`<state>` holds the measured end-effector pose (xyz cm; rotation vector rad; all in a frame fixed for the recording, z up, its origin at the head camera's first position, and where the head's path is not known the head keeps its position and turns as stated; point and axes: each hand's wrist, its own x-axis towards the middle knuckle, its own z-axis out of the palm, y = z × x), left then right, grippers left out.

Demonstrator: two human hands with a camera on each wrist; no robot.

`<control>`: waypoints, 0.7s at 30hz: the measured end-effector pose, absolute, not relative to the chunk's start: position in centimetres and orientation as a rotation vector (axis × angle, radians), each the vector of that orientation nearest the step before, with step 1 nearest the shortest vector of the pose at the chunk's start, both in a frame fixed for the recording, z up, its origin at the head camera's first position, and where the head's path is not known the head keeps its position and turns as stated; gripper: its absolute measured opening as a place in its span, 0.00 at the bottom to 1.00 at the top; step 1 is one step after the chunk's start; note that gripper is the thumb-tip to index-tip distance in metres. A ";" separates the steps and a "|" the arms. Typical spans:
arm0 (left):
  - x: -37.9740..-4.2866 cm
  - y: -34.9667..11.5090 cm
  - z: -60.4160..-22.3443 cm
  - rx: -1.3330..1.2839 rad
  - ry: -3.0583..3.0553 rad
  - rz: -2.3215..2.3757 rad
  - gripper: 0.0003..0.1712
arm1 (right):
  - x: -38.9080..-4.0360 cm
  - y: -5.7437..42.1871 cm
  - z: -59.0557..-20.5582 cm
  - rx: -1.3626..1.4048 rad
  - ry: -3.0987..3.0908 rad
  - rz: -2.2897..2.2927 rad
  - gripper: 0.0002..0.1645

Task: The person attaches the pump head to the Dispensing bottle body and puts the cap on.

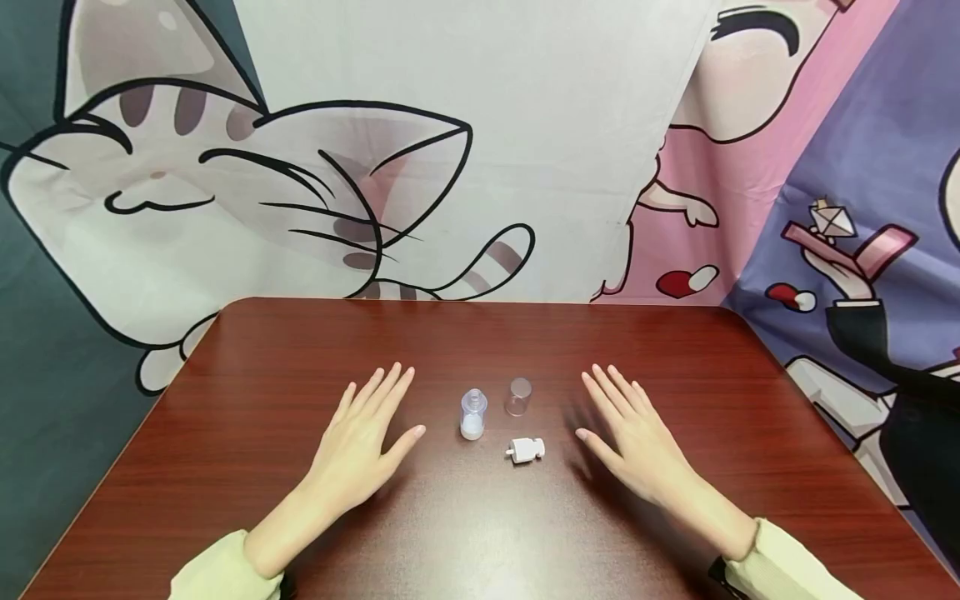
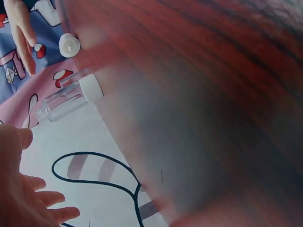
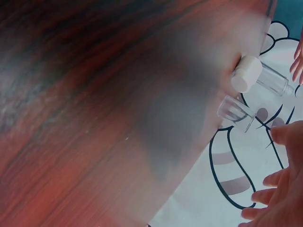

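Note:
Between the two hands, a small clear bottle (image 1: 472, 414) with a white base stands upright on the table. To its right is a clear, see-through cap (image 1: 518, 397), and nearer the front a white spray or pump head (image 1: 526, 450) lies on its side. My left hand (image 1: 365, 440) is to the left of the bottle, fingers straight and thumb spread, holding nothing. On the other side, my right hand (image 1: 637, 433) has its fingers extended too, apart from all three parts. In the right wrist view the pump head (image 3: 246, 74) partly covers the bottle (image 3: 274, 79).
The brown wood-grain table (image 1: 480, 533) has a glossy glare near its front. Behind its far edge hangs a cloth backdrop (image 1: 570, 150) with cartoon drawings. Pale sleeves (image 1: 228, 571) cover both forearms.

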<state>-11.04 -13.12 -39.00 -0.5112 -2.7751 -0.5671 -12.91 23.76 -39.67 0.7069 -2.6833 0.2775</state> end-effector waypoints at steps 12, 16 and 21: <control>-11.6 -12.3 -38.9 -0.507 -2.683 -0.691 0.34 | -13.0 23.1 -39.7 0.729 -2.627 0.415 0.42; -11.7 -11.8 -39.2 -0.517 -2.648 -0.718 0.33 | -13.1 22.7 -39.7 0.745 -2.625 0.429 0.41; -11.8 -11.2 -39.5 -0.530 -2.624 -0.750 0.33 | -13.1 22.2 -39.8 0.768 -2.615 0.455 0.40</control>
